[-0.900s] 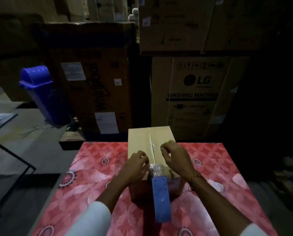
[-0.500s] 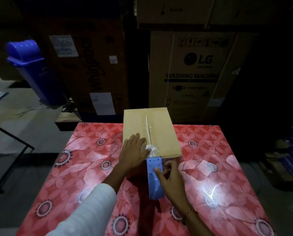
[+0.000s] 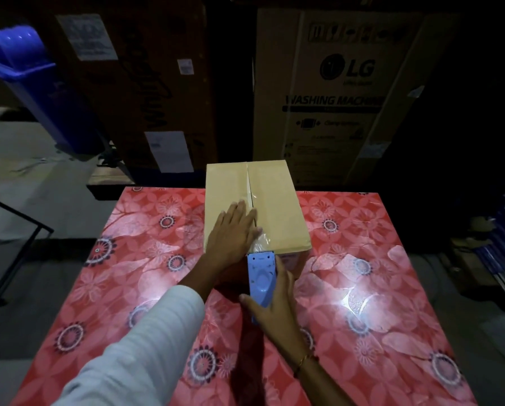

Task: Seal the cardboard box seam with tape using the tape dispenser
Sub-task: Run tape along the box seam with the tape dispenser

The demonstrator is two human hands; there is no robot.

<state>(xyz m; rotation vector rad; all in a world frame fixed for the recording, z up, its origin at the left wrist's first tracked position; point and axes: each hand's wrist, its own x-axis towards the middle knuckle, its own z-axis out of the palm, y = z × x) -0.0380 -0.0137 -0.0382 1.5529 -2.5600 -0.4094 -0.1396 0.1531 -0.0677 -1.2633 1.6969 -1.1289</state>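
A tan rectangular cardboard box (image 3: pixel 274 212) is set at the far middle of a table covered in red floral plastic cloth (image 3: pixel 362 288), its centre seam running away from the viewer with clear tape visible along it. The left hand (image 3: pixel 233 232) is laid flat on the box top beside the seam, fingers spread. A blue plastic tape dispenser (image 3: pixel 260 281) is held at the box's near edge by the right hand (image 3: pixel 274 312), fingers wrapped around its body.

Dim scene, glare on tablecloth (image 3: pixel 351 300), dark bg, edges warped.
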